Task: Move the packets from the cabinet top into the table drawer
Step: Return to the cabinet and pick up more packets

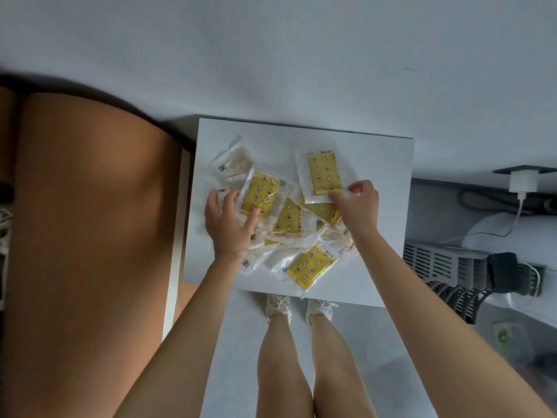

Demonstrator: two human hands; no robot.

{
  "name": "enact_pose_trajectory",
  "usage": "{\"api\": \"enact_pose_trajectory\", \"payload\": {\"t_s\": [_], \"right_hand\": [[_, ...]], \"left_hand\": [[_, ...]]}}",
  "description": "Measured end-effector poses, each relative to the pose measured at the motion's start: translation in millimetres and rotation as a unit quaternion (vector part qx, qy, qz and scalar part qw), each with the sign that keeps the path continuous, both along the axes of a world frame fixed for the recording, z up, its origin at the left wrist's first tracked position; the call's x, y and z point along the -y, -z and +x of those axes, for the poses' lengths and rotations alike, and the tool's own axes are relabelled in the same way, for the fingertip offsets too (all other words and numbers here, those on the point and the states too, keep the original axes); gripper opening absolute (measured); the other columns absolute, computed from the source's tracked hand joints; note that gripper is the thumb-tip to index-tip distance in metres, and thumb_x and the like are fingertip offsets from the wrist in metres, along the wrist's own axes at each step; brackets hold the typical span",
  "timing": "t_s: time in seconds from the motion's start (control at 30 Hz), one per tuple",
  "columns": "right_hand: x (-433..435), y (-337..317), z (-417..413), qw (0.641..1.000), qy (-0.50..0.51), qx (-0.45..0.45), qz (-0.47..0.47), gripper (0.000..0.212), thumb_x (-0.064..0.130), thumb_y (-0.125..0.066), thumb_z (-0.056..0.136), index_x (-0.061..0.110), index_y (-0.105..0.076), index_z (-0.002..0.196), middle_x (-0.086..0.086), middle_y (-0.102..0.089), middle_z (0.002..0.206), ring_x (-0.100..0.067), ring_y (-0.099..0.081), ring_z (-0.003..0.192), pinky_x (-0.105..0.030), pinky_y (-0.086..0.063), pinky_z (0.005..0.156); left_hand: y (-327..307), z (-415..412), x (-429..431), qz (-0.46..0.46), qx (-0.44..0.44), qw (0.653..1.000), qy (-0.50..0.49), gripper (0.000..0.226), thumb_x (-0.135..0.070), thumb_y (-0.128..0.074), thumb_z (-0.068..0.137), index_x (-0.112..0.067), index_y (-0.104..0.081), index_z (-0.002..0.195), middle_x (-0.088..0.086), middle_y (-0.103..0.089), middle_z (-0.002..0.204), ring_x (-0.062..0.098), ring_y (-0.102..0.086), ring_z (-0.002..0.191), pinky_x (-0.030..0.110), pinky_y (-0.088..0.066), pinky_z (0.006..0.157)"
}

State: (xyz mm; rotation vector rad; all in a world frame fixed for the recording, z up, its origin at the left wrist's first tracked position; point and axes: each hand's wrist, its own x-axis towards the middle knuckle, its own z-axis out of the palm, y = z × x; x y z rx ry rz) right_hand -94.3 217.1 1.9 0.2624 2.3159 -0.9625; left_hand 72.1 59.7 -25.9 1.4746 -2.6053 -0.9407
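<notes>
Several clear plastic packets with yellow patterned contents lie in a loose heap (294, 220) on the white cabinet top (382, 236). My left hand (227, 220) grips the left side of the heap, thumb over a yellow packet (261, 193) and fingers behind its edge. My right hand (358, 206) pinches the lower right corner of the upright yellow packet (322, 175) at the back right of the heap. Another packet (310, 265) lies nearest the front edge, and a pale one (235, 161) sits at the back left. No drawer is in view.
A brown wooden table top (90, 221) fills the left, close beside the cabinet. To the right sit a white slotted rack (446, 263), a black device (503, 273) and a white charger with cable (523, 181). My legs and white shoes (301, 306) stand in front.
</notes>
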Motion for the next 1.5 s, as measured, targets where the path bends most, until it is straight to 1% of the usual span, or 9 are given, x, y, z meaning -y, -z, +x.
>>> {"api": "enact_pose_trajectory", "payload": {"t_s": [0.23, 0.33, 0.47, 0.77, 0.87, 1.07, 1.23, 1.3, 1.5], "right_hand": [[-4, -12, -6, 0.989, 0.077, 0.102, -0.071, 0.042, 0.007, -0.071, 0.081, 0.016, -0.048, 0.114, -0.008, -0.06, 0.11, -0.024, -0.064, 0.088, -0.032, -0.054, 0.073], [-10, -17, -11, 0.96, 0.101, 0.216, -0.144, 0.053, -0.005, -0.063, 0.083, 0.005, -0.046, 0.132, -0.014, -0.063, 0.116, -0.031, -0.067, 0.096, -0.04, -0.056, 0.083], [-26, -29, -4, 0.928, 0.06, 0.306, -0.206, 0.042, -0.014, -0.053, 0.085, -0.001, -0.054, 0.125, -0.012, -0.066, 0.112, -0.027, -0.066, 0.101, -0.032, -0.056, 0.081], [-52, -53, 23, 0.946, 0.018, 0.238, -0.219, 0.057, -0.023, -0.051, 0.078, 0.019, -0.055, 0.116, -0.004, -0.067, 0.105, -0.024, -0.067, 0.097, -0.034, -0.056, 0.079], [-58, -55, 30, 0.939, 0.013, 0.271, -0.21, 0.054, -0.025, -0.047, 0.079, 0.009, -0.052, 0.121, -0.01, -0.067, 0.107, -0.027, -0.066, 0.1, -0.03, -0.057, 0.075], [-60, -45, 48, 0.953, -0.039, 0.256, -0.156, 0.05, -0.019, -0.047, 0.078, 0.011, -0.054, 0.118, -0.009, -0.064, 0.114, -0.029, -0.059, 0.111, -0.042, -0.046, 0.099], [-52, -39, 53, 0.962, -0.003, 0.217, -0.164, 0.026, 0.011, -0.068, 0.085, 0.019, -0.062, 0.11, 0.001, -0.068, 0.106, -0.019, -0.065, 0.098, -0.031, -0.051, 0.086], [-49, -39, 54, 0.971, 0.004, 0.182, -0.155, 0.026, 0.01, -0.071, 0.083, 0.015, -0.063, 0.107, 0.0, -0.069, 0.101, -0.017, -0.066, 0.09, -0.025, -0.053, 0.077], [-49, -74, 55, 0.974, -0.027, 0.14, -0.174, 0.022, 0.004, -0.07, 0.082, 0.021, -0.064, 0.093, 0.003, -0.07, 0.095, -0.011, -0.067, 0.084, -0.015, -0.053, 0.067]], "left_hand": [[-14, 9, -8, 0.014, 0.039, 0.998, -0.045, 0.06, -0.059, -0.052, 0.073, -0.014, -0.061, 0.112, 0.018, -0.046, 0.133, 0.037, -0.04, 0.121, 0.048, -0.037, 0.092], [-19, 9, -14, 0.055, 0.033, 0.99, -0.124, 0.041, -0.035, -0.072, 0.077, -0.011, -0.06, 0.109, 0.018, -0.044, 0.128, 0.035, -0.039, 0.117, 0.041, -0.035, 0.089], [-27, 17, -20, 0.102, 0.009, 0.977, -0.189, 0.034, -0.022, -0.072, 0.078, -0.005, -0.056, 0.103, 0.019, -0.041, 0.126, 0.034, -0.039, 0.114, 0.04, -0.04, 0.091], [-58, 25, -12, 0.161, -0.084, 0.945, -0.271, 0.053, -0.006, -0.076, 0.073, -0.011, -0.034, 0.105, 0.008, -0.05, 0.103, 0.022, -0.055, 0.09, 0.029, -0.052, 0.07], [-62, 26, -9, 0.211, -0.059, 0.936, -0.274, 0.046, -0.009, -0.076, 0.075, -0.005, -0.047, 0.111, 0.008, -0.059, 0.104, 0.018, -0.057, 0.087, 0.029, -0.05, 0.076], [-60, 30, -10, 0.25, -0.083, 0.942, -0.209, 0.036, -0.007, -0.07, 0.081, -0.002, -0.054, 0.113, 0.015, -0.062, 0.113, 0.025, -0.059, 0.098, 0.034, -0.05, 0.083], [-58, 31, -15, 0.266, -0.091, 0.94, -0.192, 0.042, -0.008, -0.063, 0.087, -0.004, -0.046, 0.125, 0.013, -0.058, 0.124, 0.022, -0.056, 0.109, 0.03, -0.049, 0.089], [-57, 33, -15, 0.269, -0.104, 0.937, -0.195, 0.039, -0.008, -0.064, 0.086, -0.004, -0.048, 0.122, 0.012, -0.06, 0.119, 0.021, -0.059, 0.104, 0.034, -0.053, 0.087], [-83, 42, -15, 0.297, -0.143, 0.926, -0.184, 0.034, -0.001, -0.063, 0.085, -0.002, -0.047, 0.115, 0.009, -0.062, 0.107, 0.015, -0.062, 0.089, 0.01, -0.052, 0.063]]}}
